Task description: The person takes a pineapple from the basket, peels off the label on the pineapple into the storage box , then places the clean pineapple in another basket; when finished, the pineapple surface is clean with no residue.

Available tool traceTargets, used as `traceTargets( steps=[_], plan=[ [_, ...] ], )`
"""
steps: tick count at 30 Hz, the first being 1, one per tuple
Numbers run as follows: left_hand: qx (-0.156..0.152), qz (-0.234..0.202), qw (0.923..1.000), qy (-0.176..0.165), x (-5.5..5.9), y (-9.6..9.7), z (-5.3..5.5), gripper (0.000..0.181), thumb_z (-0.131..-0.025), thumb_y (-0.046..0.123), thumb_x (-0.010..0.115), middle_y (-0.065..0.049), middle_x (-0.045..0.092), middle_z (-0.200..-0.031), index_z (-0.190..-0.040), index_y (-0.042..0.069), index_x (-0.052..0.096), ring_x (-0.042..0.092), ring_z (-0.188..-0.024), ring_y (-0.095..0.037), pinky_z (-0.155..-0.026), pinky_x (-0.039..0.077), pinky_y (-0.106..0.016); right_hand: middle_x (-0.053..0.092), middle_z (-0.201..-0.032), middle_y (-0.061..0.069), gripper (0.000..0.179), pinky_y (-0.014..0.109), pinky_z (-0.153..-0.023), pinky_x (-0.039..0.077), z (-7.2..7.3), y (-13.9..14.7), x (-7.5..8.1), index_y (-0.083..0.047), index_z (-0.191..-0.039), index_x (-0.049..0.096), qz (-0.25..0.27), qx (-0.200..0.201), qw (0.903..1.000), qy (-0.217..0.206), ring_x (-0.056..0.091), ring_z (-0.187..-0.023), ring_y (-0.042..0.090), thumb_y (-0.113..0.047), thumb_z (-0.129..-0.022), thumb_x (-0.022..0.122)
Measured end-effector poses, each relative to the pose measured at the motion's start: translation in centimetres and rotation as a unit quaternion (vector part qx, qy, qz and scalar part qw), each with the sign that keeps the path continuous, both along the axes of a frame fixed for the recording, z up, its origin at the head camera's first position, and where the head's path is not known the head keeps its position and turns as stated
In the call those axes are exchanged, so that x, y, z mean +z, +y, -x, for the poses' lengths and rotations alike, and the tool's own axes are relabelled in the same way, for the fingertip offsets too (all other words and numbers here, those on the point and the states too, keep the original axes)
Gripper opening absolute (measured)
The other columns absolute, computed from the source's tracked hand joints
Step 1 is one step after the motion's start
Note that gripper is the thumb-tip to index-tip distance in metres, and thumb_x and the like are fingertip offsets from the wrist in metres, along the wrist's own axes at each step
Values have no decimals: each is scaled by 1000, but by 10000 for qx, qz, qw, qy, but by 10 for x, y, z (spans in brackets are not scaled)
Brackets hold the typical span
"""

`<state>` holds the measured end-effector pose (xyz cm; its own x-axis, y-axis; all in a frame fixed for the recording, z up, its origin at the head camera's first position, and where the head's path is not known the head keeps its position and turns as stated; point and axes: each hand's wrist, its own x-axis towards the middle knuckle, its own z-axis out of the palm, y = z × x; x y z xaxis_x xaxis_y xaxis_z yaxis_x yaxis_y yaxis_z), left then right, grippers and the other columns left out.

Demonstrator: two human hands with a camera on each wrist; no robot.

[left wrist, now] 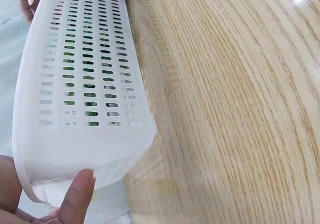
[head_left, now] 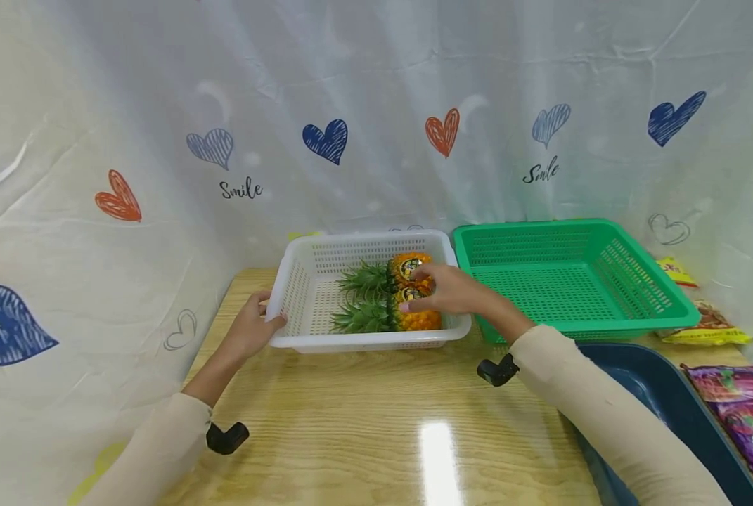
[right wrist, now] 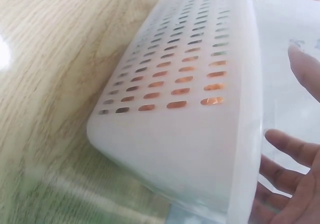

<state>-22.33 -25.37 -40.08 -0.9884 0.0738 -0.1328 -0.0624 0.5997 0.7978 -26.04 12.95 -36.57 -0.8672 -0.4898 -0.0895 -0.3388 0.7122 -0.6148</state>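
A white plastic basket [head_left: 370,341] with slotted walls sits on the wooden table. Two orange pineapples with green leafy crowns lie side by side in its right half, the far pineapple [head_left: 408,261] and the near pineapple [head_left: 417,321], each with a dark round label. My left hand [head_left: 252,329] grips the basket's left end, thumb and fingers about the rim. Over the pineapples is my right hand [head_left: 446,289], fingers spread and fingertips at the labels. In the right wrist view, its parted fingers [right wrist: 287,145] show beyond the basket rim.
A green basket [head_left: 578,329] stands right of the white one. In front of it is a dark blue tray [head_left: 629,365], partly under my right sleeve. Yellow snack bags [head_left: 708,334] and purple packets [head_left: 746,414] lie at the far right. A heart-printed curtain [head_left: 376,176] hangs behind.
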Motion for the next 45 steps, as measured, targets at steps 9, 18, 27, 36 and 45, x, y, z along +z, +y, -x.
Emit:
traceTargets(
  steps=[9, 18, 27, 36, 45],
  plan=[
    [-47, -51, 10000, 39, 2, -7, -5, 70, -102, 15, 54, -36, 42, -145, -156, -7, 14, 54, -125, -49, -94, 54, -52, 51, -146, 16, 79, 54, -104, 46, 10, -13, 1, -6, -147, 47, -171, 377, 9985, -354, 52, -131, 36, -51, -87, 75],
    [-10, -175, 9998, 32, -2, 2, 1, 68, -102, 15, 54, -35, 46, -141, -154, -7, 17, 57, -122, -46, -93, 55, -48, 46, -150, 18, 79, 53, -107, 44, 16, -13, -3, -6, -148, 45, -542, 542, 9949, -656, 46, -137, 37, -46, -88, 76],
    [-9, -119, 9999, 47, -5, -3, 2, 69, -102, 15, 54, -34, 46, -141, -155, -6, 16, 56, -123, -45, -93, 54, -47, 40, -157, 16, 88, 51, -107, 45, 16, -20, -8, -7, -154, 37, -1064, 588, 9906, -627, 43, -140, 36, -39, -85, 81],
    [-52, -148, 9998, 74, -4, 0, 4, 68, -102, 14, 53, -34, 46, -140, -155, -7, 16, 55, -124, -46, -93, 54, -47, 40, -156, 17, 89, 50, -104, 48, 19, -20, -10, -7, -154, 38, -1225, 580, 9897, -461, 44, -139, 37, -41, -84, 81],
    [-63, -204, 9998, 41, -2, 2, 2, 69, -102, 14, 54, -34, 47, -139, -155, -7, 15, 56, -123, -46, -91, 55, -46, 42, -155, 16, 88, 51, -105, 47, 15, -21, -10, -10, -154, 40, -1120, 394, 9915, -526, 44, -140, 37, -42, -84, 82]
  ],
)
